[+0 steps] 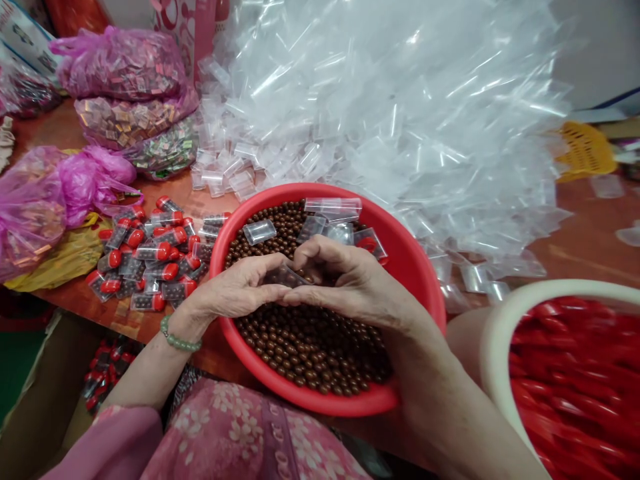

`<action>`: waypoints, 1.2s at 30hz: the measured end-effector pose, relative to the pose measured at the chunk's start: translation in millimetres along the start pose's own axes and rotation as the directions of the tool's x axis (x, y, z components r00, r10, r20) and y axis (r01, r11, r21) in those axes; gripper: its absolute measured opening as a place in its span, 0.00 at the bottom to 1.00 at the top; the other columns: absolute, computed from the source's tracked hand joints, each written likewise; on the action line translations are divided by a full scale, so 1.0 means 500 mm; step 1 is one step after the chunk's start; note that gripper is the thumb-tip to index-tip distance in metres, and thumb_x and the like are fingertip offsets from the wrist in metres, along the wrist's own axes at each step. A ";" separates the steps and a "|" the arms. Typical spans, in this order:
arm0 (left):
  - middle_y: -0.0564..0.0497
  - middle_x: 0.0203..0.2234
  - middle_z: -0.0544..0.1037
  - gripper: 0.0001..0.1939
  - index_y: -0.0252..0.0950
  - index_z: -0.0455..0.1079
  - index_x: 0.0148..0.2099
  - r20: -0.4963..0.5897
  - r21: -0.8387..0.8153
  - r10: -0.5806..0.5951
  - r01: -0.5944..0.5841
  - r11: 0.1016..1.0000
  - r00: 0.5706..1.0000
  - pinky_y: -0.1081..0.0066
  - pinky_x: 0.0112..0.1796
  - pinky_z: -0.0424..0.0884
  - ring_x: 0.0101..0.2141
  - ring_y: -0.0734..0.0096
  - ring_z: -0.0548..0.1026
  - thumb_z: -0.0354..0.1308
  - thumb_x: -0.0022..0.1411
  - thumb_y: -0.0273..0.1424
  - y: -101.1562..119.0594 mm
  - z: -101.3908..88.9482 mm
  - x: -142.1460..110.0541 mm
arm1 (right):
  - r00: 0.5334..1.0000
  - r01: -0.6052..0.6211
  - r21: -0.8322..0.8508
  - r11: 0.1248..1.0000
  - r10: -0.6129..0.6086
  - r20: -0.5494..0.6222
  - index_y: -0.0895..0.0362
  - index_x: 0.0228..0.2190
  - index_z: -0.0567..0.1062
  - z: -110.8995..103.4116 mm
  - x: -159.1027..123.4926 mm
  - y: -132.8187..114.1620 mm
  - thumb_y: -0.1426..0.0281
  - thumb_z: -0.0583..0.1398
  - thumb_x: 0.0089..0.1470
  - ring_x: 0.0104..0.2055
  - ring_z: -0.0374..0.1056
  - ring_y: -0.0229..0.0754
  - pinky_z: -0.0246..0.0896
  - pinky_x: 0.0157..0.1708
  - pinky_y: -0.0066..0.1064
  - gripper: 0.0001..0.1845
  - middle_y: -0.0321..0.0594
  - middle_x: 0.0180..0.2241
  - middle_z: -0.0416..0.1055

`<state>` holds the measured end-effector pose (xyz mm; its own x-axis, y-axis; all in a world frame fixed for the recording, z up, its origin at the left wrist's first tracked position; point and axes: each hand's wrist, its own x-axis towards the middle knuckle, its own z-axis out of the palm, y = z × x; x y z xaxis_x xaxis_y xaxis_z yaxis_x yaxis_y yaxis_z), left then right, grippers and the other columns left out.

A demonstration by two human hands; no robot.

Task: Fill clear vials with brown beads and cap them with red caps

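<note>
My left hand (240,288) and my right hand (345,277) meet over a red plastic basin (280,191), their fingertips pinching a small clear plastic tube (286,276) between them. Brown round beads (313,350) fill the basin below my hands. Several empty clear tubes (333,208) lie on the beads near the far rim. To the left of the basin, on the table, lies a heap of bead-filled tubes with red caps (145,257). A green bead bracelet (180,337) circles my left wrist.
A large mound of clear plastic tubes (380,113) rises behind the basin. A cream-rimmed tub of red caps (530,291) stands at right. Pink bags of foil-wrapped pieces (120,63) sit at far left on the orange table (590,247). A cardboard box (45,393) stands below the table edge.
</note>
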<state>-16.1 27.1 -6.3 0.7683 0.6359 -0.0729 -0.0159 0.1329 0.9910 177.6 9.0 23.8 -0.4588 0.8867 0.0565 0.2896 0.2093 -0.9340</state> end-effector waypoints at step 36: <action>0.47 0.35 0.82 0.10 0.33 0.74 0.41 -0.123 -0.225 0.008 -0.036 0.974 0.992 0.71 0.43 0.73 0.38 0.69 0.80 0.66 0.56 0.30 0.039 0.009 -0.020 | 0.853 -0.281 -0.251 0.926 0.121 -0.507 0.53 0.30 0.75 -0.094 -0.128 0.043 0.62 0.63 0.53 0.32 0.69 0.42 0.63 0.37 0.35 0.07 0.37 0.29 0.74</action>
<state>-21.1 20.0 14.2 0.6839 0.7254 -0.0784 -0.1871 0.2782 0.9421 252.4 -23.8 16.8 0.0695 0.9911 0.1137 0.6084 0.0482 -0.7922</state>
